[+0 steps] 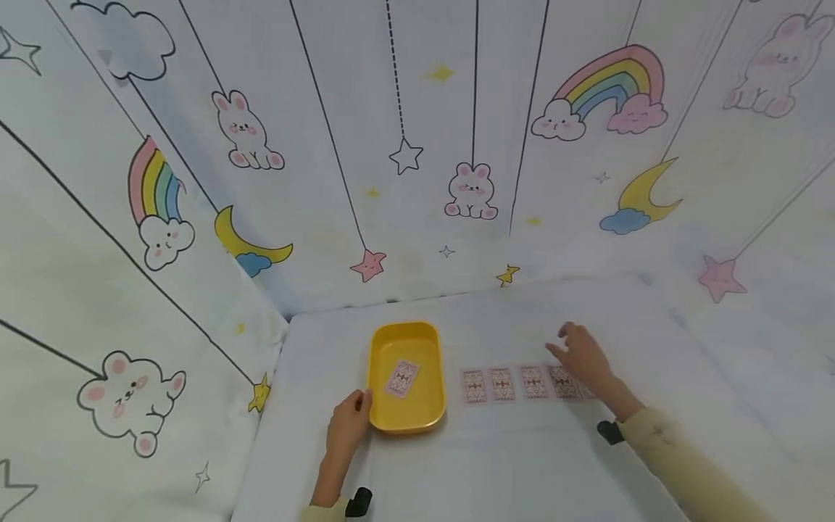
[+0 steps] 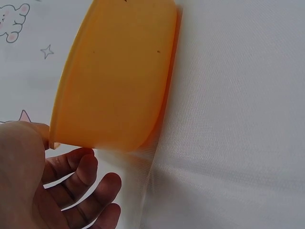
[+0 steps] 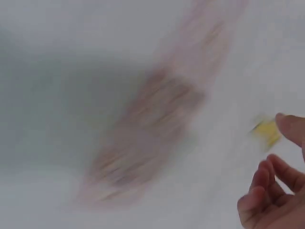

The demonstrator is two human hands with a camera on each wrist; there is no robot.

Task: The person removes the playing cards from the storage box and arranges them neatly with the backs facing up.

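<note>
My left hand (image 1: 348, 424) holds the near left rim of a yellow plastic tray (image 1: 407, 421); in the left wrist view the thumb lies over the rim and the fingers curl beneath it. Inside the tray, one playing card (image 1: 403, 378) lies back side up, slightly tilted. To the right, several patterned cards (image 1: 502, 384) form a row on the white tabletop. Above the row's right end hovers my right hand (image 1: 585, 360), its fingers loosely bent, with nothing between thumb and fingertips. Its forearm partly hides the last card (image 1: 586, 390). The cards (image 3: 157, 105) are motion-blurred in the right wrist view.
A white cloth-covered table (image 1: 496, 464) carries the tray and cards. Behind and beside it rise white curtains (image 1: 417, 239) printed with rabbits, stars, moons and rainbows. Dark wrist cameras (image 1: 359, 502) are strapped at both sleeves.
</note>
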